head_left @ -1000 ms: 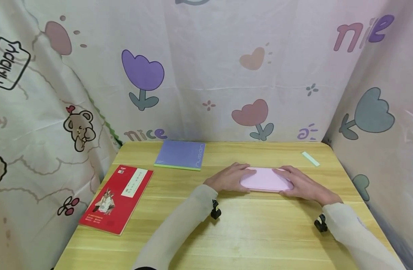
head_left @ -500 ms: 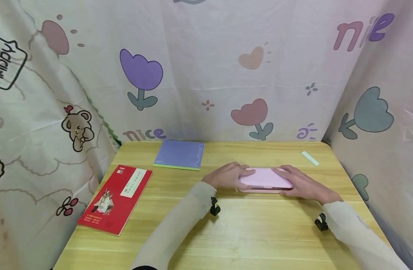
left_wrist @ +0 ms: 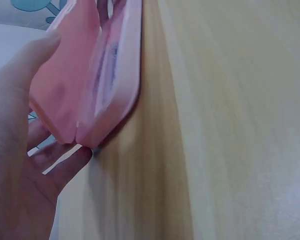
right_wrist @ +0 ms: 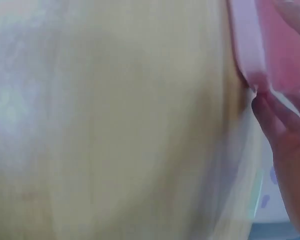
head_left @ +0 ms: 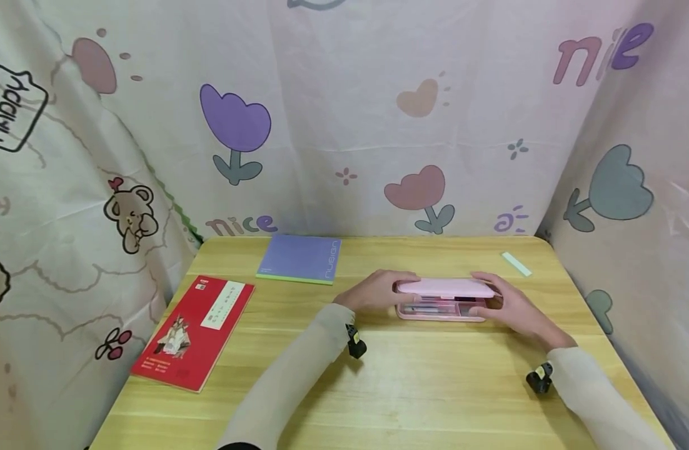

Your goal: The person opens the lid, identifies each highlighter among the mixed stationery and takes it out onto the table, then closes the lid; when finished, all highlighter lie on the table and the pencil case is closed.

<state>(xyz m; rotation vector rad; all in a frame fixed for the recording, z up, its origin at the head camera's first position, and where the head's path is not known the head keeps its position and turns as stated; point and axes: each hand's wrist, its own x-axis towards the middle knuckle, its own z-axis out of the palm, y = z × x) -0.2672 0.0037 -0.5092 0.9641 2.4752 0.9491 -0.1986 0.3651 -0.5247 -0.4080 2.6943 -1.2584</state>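
A pink pencil case [head_left: 441, 317] lies on the table with its lid [head_left: 446, 287] tilted partly up, hinged at the back. Pens [head_left: 429, 309] and a divider show inside. At its left end my left hand [head_left: 378, 291] holds the case, thumb at the lid's front and fingers round the back. My right hand [head_left: 513, 306] grips the right end, thumb in front and fingers behind the lid. In the left wrist view, the thumb [left_wrist: 37, 52] lies against the inner side of the raised lid [left_wrist: 70, 65]. The right wrist view shows fingertips [right_wrist: 262, 107] at the case's corner.
On the wooden table [head_left: 412, 394], a red booklet [head_left: 195, 334] lies at the left and a blue-purple notebook [head_left: 301, 257] at the back. A pale green strip [head_left: 516, 264] lies at the back right. A printed curtain [head_left: 333, 125] surrounds the table.
The pencil case was closed a second ago; its lid has swung up and back, baring the inside. My right hand has shifted slightly, its fingers moving up and back with the lid.
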